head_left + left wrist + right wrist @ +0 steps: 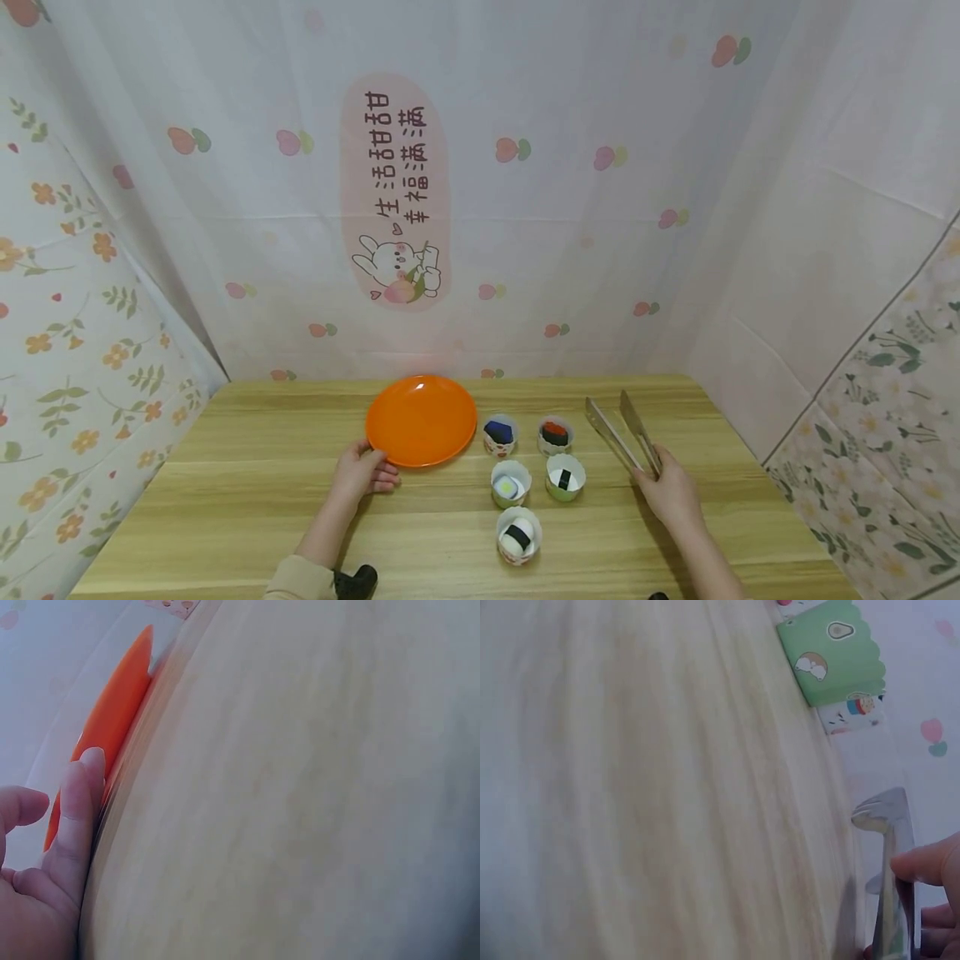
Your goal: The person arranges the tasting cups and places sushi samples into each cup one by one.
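Note:
An orange plate [422, 421] lies on the table, left of centre. My left hand [362, 471] rests at its near left rim; in the left wrist view the straight fingers [75, 799] lie against the plate, the thumb apart from them. My right hand [670, 487] grips metal tongs [617, 435] between thumb and fingers. Their two arms are spread, pointing away from me. In the right wrist view the thumb presses on the tongs [896, 885]. Between the hands stand several paper cups with sushi pieces, including a red-topped piece [555, 432] and a white one with a black band [517, 536].
A cup with a dark blue piece [498, 431] stands just right of the plate. Two green cups sit in the middle row, the right one [564, 492] nearest the tongs. Patterned curtains [480, 192] hang behind and beside the wooden table [255, 483].

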`<state>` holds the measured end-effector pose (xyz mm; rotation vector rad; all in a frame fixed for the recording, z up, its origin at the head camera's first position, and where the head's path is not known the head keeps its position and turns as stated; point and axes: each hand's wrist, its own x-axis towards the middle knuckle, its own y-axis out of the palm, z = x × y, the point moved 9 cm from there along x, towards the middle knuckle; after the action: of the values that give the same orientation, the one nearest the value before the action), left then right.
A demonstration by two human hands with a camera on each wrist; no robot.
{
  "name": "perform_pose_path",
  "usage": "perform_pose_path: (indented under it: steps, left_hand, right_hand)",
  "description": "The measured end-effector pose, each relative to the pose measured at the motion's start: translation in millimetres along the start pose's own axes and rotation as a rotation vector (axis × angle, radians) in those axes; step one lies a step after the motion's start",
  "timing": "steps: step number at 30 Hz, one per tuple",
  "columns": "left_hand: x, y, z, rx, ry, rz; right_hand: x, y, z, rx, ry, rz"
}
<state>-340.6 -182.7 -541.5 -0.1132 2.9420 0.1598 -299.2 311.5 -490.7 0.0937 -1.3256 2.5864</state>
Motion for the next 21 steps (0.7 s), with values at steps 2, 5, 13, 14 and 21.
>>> perform_pose_path:
  steps: [2, 5, 13, 14, 21]
  left_hand:
    - [-1.5, -1.2, -1.2, -0.027, 0.006, 0.002]
    - [-5.5, -4.9, -3.1, -0.045, 0.016, -0.004]
    - [-16.2, -21.4, -31.1, 0.140, 0.133, -0.098]
    - [-17.1, -21.8, -37.4, 0.181, 0.157, -0.100]
    - [-20.6, -15.6, -79.8, 0.652, 0.292, -0.085]
  right_hand:
    - [1, -0.9, 1, -0.011, -0.006, 0.011]
    - [2, -3.0, 4, -0.015, -0.023, 0.035]
    - [10, -25.9, 34, -0.043, -0.256, -0.091]
    - [11, -28.0, 39, -0.060, -0.289, -0.098]
    - [24, -34.9, 72, -0.196, -0.398, -0.059]
